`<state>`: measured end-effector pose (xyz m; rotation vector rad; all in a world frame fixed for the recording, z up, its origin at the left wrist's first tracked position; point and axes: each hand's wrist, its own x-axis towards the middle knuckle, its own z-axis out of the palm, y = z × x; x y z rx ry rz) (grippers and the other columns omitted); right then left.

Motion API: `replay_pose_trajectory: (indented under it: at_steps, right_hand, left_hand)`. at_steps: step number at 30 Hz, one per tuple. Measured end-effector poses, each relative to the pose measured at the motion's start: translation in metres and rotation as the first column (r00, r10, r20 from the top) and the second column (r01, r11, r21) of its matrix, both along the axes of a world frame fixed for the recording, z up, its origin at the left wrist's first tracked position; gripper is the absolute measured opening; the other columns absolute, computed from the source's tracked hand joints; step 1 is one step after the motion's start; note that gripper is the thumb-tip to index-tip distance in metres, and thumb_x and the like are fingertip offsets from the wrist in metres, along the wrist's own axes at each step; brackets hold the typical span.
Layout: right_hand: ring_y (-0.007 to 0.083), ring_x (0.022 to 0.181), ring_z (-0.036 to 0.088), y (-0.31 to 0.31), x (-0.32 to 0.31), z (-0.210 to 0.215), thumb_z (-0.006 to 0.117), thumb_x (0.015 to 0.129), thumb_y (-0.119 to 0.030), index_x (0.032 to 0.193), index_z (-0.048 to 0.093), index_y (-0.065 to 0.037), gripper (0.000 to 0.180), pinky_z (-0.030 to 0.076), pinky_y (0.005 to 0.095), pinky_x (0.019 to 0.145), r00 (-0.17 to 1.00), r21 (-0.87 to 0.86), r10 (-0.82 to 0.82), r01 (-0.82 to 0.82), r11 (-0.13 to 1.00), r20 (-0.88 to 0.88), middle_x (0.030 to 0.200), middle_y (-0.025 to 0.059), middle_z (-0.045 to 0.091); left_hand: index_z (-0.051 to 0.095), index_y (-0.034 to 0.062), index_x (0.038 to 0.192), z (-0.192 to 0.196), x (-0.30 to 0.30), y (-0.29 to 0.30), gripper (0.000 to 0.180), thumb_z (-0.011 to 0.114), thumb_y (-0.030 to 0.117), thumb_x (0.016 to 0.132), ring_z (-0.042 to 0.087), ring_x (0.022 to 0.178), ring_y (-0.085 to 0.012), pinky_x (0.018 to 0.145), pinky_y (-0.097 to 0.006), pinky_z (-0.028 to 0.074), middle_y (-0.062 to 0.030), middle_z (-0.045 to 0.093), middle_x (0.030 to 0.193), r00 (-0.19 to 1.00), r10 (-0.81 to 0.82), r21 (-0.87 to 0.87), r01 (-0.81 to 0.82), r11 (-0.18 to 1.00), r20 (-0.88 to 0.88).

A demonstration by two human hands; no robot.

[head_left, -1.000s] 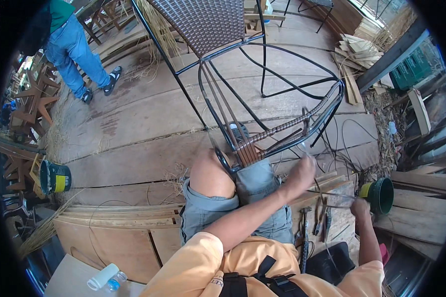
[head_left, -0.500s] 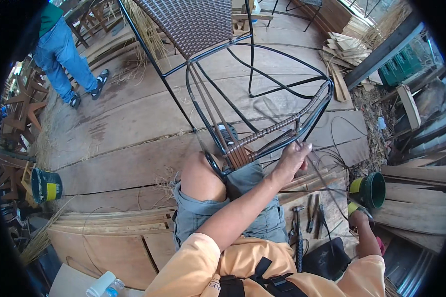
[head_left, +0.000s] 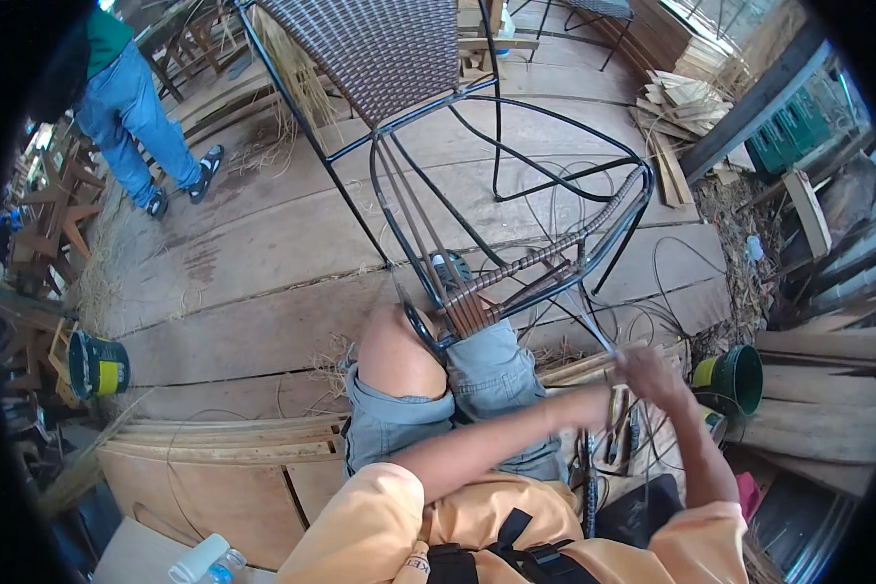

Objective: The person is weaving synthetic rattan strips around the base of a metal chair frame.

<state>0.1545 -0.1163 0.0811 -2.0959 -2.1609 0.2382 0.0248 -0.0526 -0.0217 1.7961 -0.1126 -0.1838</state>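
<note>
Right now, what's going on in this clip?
A person sits on a plank floor with a black metal chair frame propped against their knee, weaving its seat. The woven brown strip covers only part of the seat rim so far. Both hands meet low at the right: the left hand and right hand are blurred and seem to pull a thin strand. Another person stands beyond.
</note>
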Motion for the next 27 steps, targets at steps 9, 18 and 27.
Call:
replay_pose_trajectory:
  at_steps: [9, 18, 27]
  right_hand:
    - [0.0352, 0.089, 0.059, -0.091, 0.043, -0.018, 0.054, 0.079, -0.018, 0.091, 0.064, -0.004, 0.021, 0.047, 0.0427, 0.079, 0.652, -0.260, -0.731, 0.755, 0.602, 0.203, 0.087, 0.0166, 0.063]
    - [0.0226, 0.060, 0.057, -0.069, 0.041, -0.050, 0.053, 0.084, -0.021, 0.088, 0.060, -0.005, 0.018, 0.044, 0.0391, 0.055, 0.982, -0.242, 0.041, 0.005, 0.970, 0.185, 0.069, 0.0090, 0.059]
    - [0.0365, 0.089, 0.059, -0.110, 0.062, -0.038, 0.053, 0.084, -0.025, 0.099, 0.061, -0.006, 0.026, 0.047, 0.0430, 0.075, 0.749, -0.190, -0.573, 0.649, 0.737, 0.333, 0.090, 0.0176, 0.064]
  left_hand:
    - [0.060, -0.0019, 0.076, 0.031, -0.003, 0.013, 0.019, 0.050, 0.013, 0.076, 0.063, 0.069, -0.0315, 0.059, -0.042, 0.051, -0.0202, 0.062, 0.076, 0.996, 0.021, 0.368, -0.052, 0.928, 0.089]
    - [0.045, -0.0017, 0.112, 0.007, 0.003, 0.038, 0.043, 0.059, 0.023, 0.079, 0.060, 0.064, -0.0256, 0.059, -0.039, 0.049, -0.0190, 0.059, 0.097, 0.907, 0.422, 0.011, -0.422, 0.907, -0.006]
    - [0.056, 0.0005, 0.088, 0.037, 0.009, 0.048, 0.017, 0.055, 0.015, 0.078, 0.060, 0.062, -0.0244, 0.054, -0.037, 0.049, -0.0125, 0.062, 0.072, 0.902, 0.365, 0.499, -0.433, 0.751, 0.232]
